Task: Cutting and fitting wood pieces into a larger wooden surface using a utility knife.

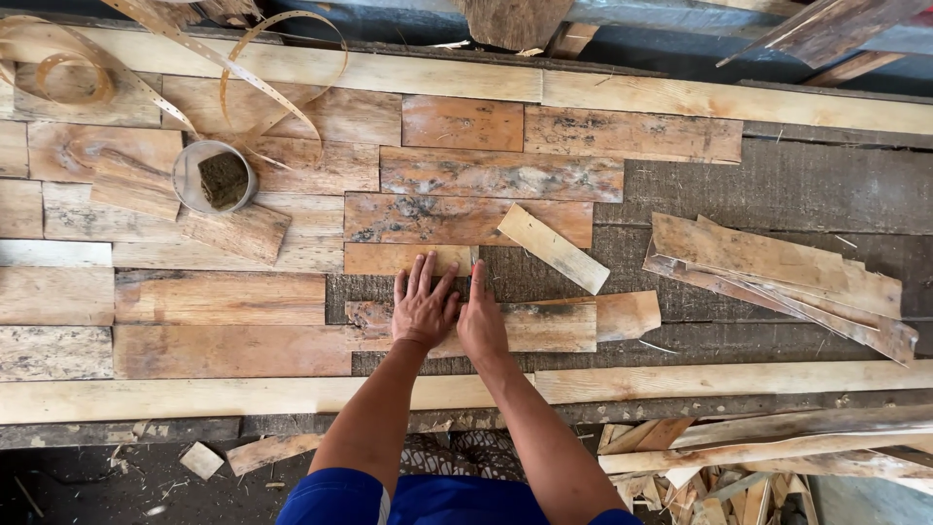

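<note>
My left hand (422,303) lies flat with fingers spread on a weathered wood plank (544,329) near the front of a panel of fitted wood pieces (233,292). My right hand (480,316) rests beside it on the same plank, holding a small dark pencil-like tool (470,282) against the wood. A short pale strip (552,248) lies loose at an angle just beyond the right hand. Another plank (627,313) with a rounded end pokes out from under the held one.
A round tin with a dark block inside (215,176) sits at the back left, by curled metal strapping (243,68). A loose pile of thin boards (777,277) lies at the right. Long pale battens (292,394) frame the panel. Offcuts (680,457) litter the floor.
</note>
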